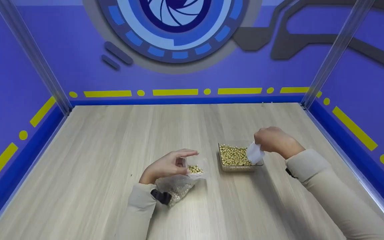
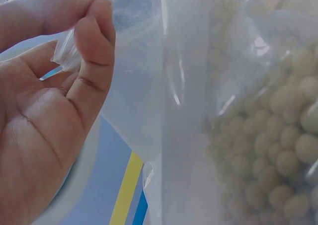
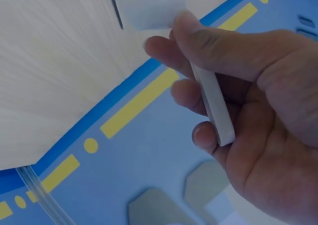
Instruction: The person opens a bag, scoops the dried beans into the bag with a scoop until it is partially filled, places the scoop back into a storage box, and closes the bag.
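My left hand (image 1: 167, 165) pinches the rim of a clear plastic bag (image 1: 178, 187), whose mouth is spread and faces up toward the head camera. Round, pale yellow-green dried peas lie in the bag, and the left wrist view shows them close through the plastic (image 2: 271, 150). Over on the right, my right hand (image 1: 274, 140) grips a white scoop (image 1: 255, 153) by its handle, fingers curled round it in the right wrist view. The scoop's bowl dips down at the right side of a clear rectangular container (image 1: 240, 169) full of peas (image 1: 233, 155). What the bowl holds is hidden.
The container stands on a pale wood-grain table (image 1: 112, 140), a short way right of the bag. Blue panels (image 1: 178, 80) with yellow markings close off the back and both sides. Metal posts (image 1: 335, 56) rise at the back corners.
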### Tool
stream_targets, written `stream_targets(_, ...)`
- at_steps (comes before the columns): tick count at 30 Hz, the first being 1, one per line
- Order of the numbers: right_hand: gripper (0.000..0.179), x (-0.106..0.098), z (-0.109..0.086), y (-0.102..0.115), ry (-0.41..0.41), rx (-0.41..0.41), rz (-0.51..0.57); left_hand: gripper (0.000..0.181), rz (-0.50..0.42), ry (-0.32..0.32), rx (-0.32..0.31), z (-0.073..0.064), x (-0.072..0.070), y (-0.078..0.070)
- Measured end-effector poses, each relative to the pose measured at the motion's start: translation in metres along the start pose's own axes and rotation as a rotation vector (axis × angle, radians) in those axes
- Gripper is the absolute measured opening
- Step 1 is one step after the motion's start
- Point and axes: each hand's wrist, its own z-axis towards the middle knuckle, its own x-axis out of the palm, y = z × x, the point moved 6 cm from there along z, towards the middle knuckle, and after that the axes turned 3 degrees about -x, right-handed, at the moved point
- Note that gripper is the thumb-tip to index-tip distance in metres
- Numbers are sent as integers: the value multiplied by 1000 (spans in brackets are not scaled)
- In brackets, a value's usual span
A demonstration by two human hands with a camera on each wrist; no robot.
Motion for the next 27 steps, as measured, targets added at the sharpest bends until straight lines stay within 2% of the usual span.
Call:
stream_targets(5, 13, 10, 1, -1, 46, 16, 85, 62, 9, -4, 8, 0, 0, 0)
stream_targets(10, 21, 18, 2, -6, 40, 19, 204, 62, 23, -10, 5, -1, -1, -1)
stream_targets(19, 24, 36, 0, -19, -14, -15, 425, 62, 19, -13, 2, -1, -2, 0)
stream_targets(24, 25, 45, -2, -23, -76, -60, 483, 62, -5, -7, -1, -1, -1, 1)
stream_targets(27, 23, 44, -2, -22, -153, -113, 457, 62, -29, -1, 2, 0, -1, 0)
